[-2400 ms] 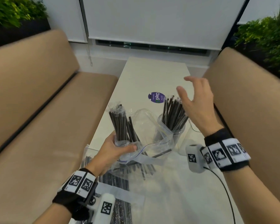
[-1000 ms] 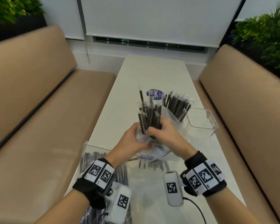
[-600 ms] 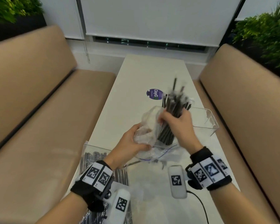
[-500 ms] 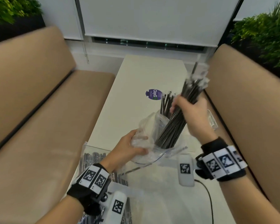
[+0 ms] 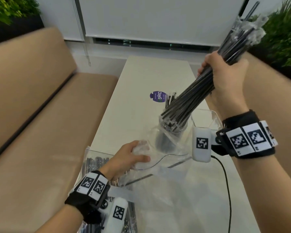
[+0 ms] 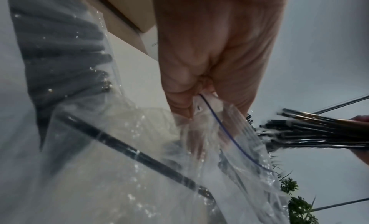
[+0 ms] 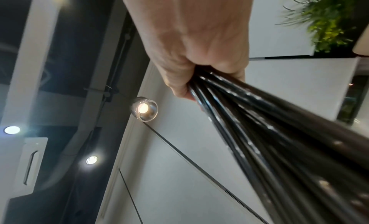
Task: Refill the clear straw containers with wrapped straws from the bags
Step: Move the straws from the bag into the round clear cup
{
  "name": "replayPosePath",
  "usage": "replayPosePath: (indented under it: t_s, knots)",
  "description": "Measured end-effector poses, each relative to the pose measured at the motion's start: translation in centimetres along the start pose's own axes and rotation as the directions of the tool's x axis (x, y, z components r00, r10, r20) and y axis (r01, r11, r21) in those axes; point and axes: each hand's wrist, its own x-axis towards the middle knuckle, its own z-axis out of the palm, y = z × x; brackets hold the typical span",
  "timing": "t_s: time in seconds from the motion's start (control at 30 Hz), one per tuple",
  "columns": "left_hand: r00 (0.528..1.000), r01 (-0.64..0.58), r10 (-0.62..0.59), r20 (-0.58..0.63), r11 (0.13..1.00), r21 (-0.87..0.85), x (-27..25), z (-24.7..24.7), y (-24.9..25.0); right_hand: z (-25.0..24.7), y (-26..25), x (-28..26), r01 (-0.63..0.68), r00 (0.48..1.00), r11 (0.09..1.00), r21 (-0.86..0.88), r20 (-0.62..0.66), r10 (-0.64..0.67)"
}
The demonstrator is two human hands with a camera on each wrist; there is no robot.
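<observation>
My right hand (image 5: pixel 223 78) grips a thick bundle of black wrapped straws (image 5: pixel 191 100) held up and slanted, its lower ends over the round clear container (image 5: pixel 171 132), which holds more black straws. The same bundle (image 7: pixel 279 140) fills the right wrist view below my right hand (image 7: pixel 199 56). My left hand (image 5: pixel 128 158) grips the mouth of a crumpled clear zip bag (image 5: pixel 158 165) low on the table; the left wrist view shows my fingers (image 6: pixel 179 101) pinching the bag (image 6: pixel 219 140) at its blue seal line. A rectangular clear container (image 5: pixel 207 116) stands behind my right wrist.
Another bag of black straws (image 5: pixel 96 163) lies at the table's near left under my left wrist. A purple sticker (image 5: pixel 158 96) marks the white table (image 5: pixel 149 73). Tan benches (image 5: pixel 32 106) run along both sides, with plants (image 5: pixel 284 36) behind.
My right hand pulled the bundle of straws out of the bag and lifted it up and to the right. My left hand stayed low, holding the emptied bag.
</observation>
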Motion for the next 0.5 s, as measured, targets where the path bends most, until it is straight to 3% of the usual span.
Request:
replayPosePath:
  t_s: [0.17, 0.27, 0.37, 0.5]
  knots:
    - [0.999, -0.030, 0.030, 0.018, 0.999, -0.033, -0.4, -0.8, 0.5, -0.1, 0.5, 0.5, 0.172, 0.973, 0.973, 0.156, -0.183, -0.143]
    - [1.000, -0.022, 0.022, 0.014, 0.999, -0.041, -0.5, -1.2, 0.3, -0.1, 1.3, 1.2, 0.221, 0.951, 0.974, -0.041, -0.213, -0.225]
    - [1.000, -0.022, 0.022, -0.002, 0.999, -0.036, -0.5, -1.2, 0.2, -0.1, 4.3, 0.6, 0.132, 0.963, 0.944, -0.303, -0.187, -0.195]
    - [1.000, -0.016, 0.016, -0.006, 0.999, -0.036, -0.6, -1.2, 0.0, -0.2, 8.5, -1.3, 0.066, 0.977, 0.890, -0.451, -0.151, -0.149]
